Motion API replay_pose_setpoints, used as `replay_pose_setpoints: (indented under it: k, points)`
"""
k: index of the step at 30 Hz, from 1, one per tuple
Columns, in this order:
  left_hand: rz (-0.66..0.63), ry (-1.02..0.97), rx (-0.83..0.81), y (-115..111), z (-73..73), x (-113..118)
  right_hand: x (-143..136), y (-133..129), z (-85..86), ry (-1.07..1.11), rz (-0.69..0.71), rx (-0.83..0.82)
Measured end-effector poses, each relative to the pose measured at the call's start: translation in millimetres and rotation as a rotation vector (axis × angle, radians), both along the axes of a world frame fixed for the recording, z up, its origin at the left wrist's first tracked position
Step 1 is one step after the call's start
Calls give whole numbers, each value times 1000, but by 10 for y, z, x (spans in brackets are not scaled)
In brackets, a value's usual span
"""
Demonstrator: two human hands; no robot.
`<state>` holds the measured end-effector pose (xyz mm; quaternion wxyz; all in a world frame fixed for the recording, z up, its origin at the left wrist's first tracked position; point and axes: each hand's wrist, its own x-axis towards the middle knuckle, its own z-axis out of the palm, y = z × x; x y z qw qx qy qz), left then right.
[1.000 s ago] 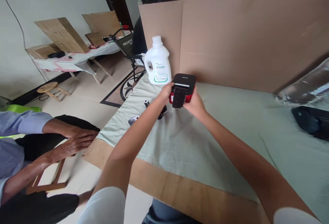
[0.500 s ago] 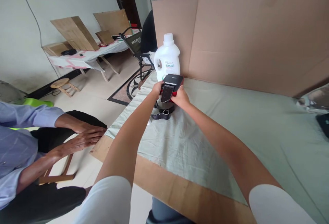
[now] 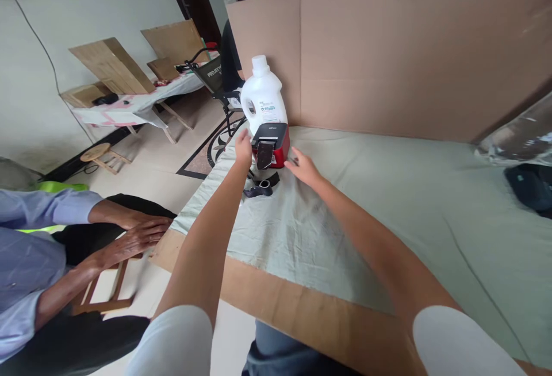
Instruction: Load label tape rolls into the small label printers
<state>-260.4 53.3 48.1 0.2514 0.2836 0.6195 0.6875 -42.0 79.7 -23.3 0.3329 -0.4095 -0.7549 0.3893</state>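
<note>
A small box-shaped device (image 3: 282,145) with red sides, a black top and a dark flap hanging at its front stands on the cloth-covered table (image 3: 345,238). Just left of it is my left hand (image 3: 244,147), fingers loosely apart and partly hidden; whether it still touches the side is hard to see. My right hand (image 3: 305,168) is off to the right of the device, with fingers spread and a gap between. In front lies a black strap (image 3: 259,190) with a ring-like metal part. A white jug (image 3: 264,97) with a handle and cap stands right behind the device.
A tall cardboard panel (image 3: 379,54) closes off the table's far side. To the right lie a dark pouch-like item (image 3: 530,186) and clear plastic wrapping (image 3: 517,134). At the left sits another person, their hands (image 3: 138,235) together by the table corner.
Both hands have let go of the red-and-black device and drawn apart. It now rests on the cloth in front of the jug. The view has turned slightly to the right.
</note>
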Motion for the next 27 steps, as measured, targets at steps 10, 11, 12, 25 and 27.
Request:
replay_pose_setpoints:
  k: [10,11,12,25,27]
  points:
    - [-694,1011,257,-1222,-376,1585,3750,-62,132,-384,-993,209]
    - [-873,1156,192,-1353,-507,1869,3990,-54,156,-422,-1156,246]
    - [-1002,1286,159,-1463,-616,2119,4191,-45,173,-461,-1282,260]
    - [-1495,1524,77,-1740,-670,2630,4862,-77,509,-682,-1197,-259]
    - [-1491,1513,82,-1745,-675,2633,4714,-118,608,-740,-1114,-320]
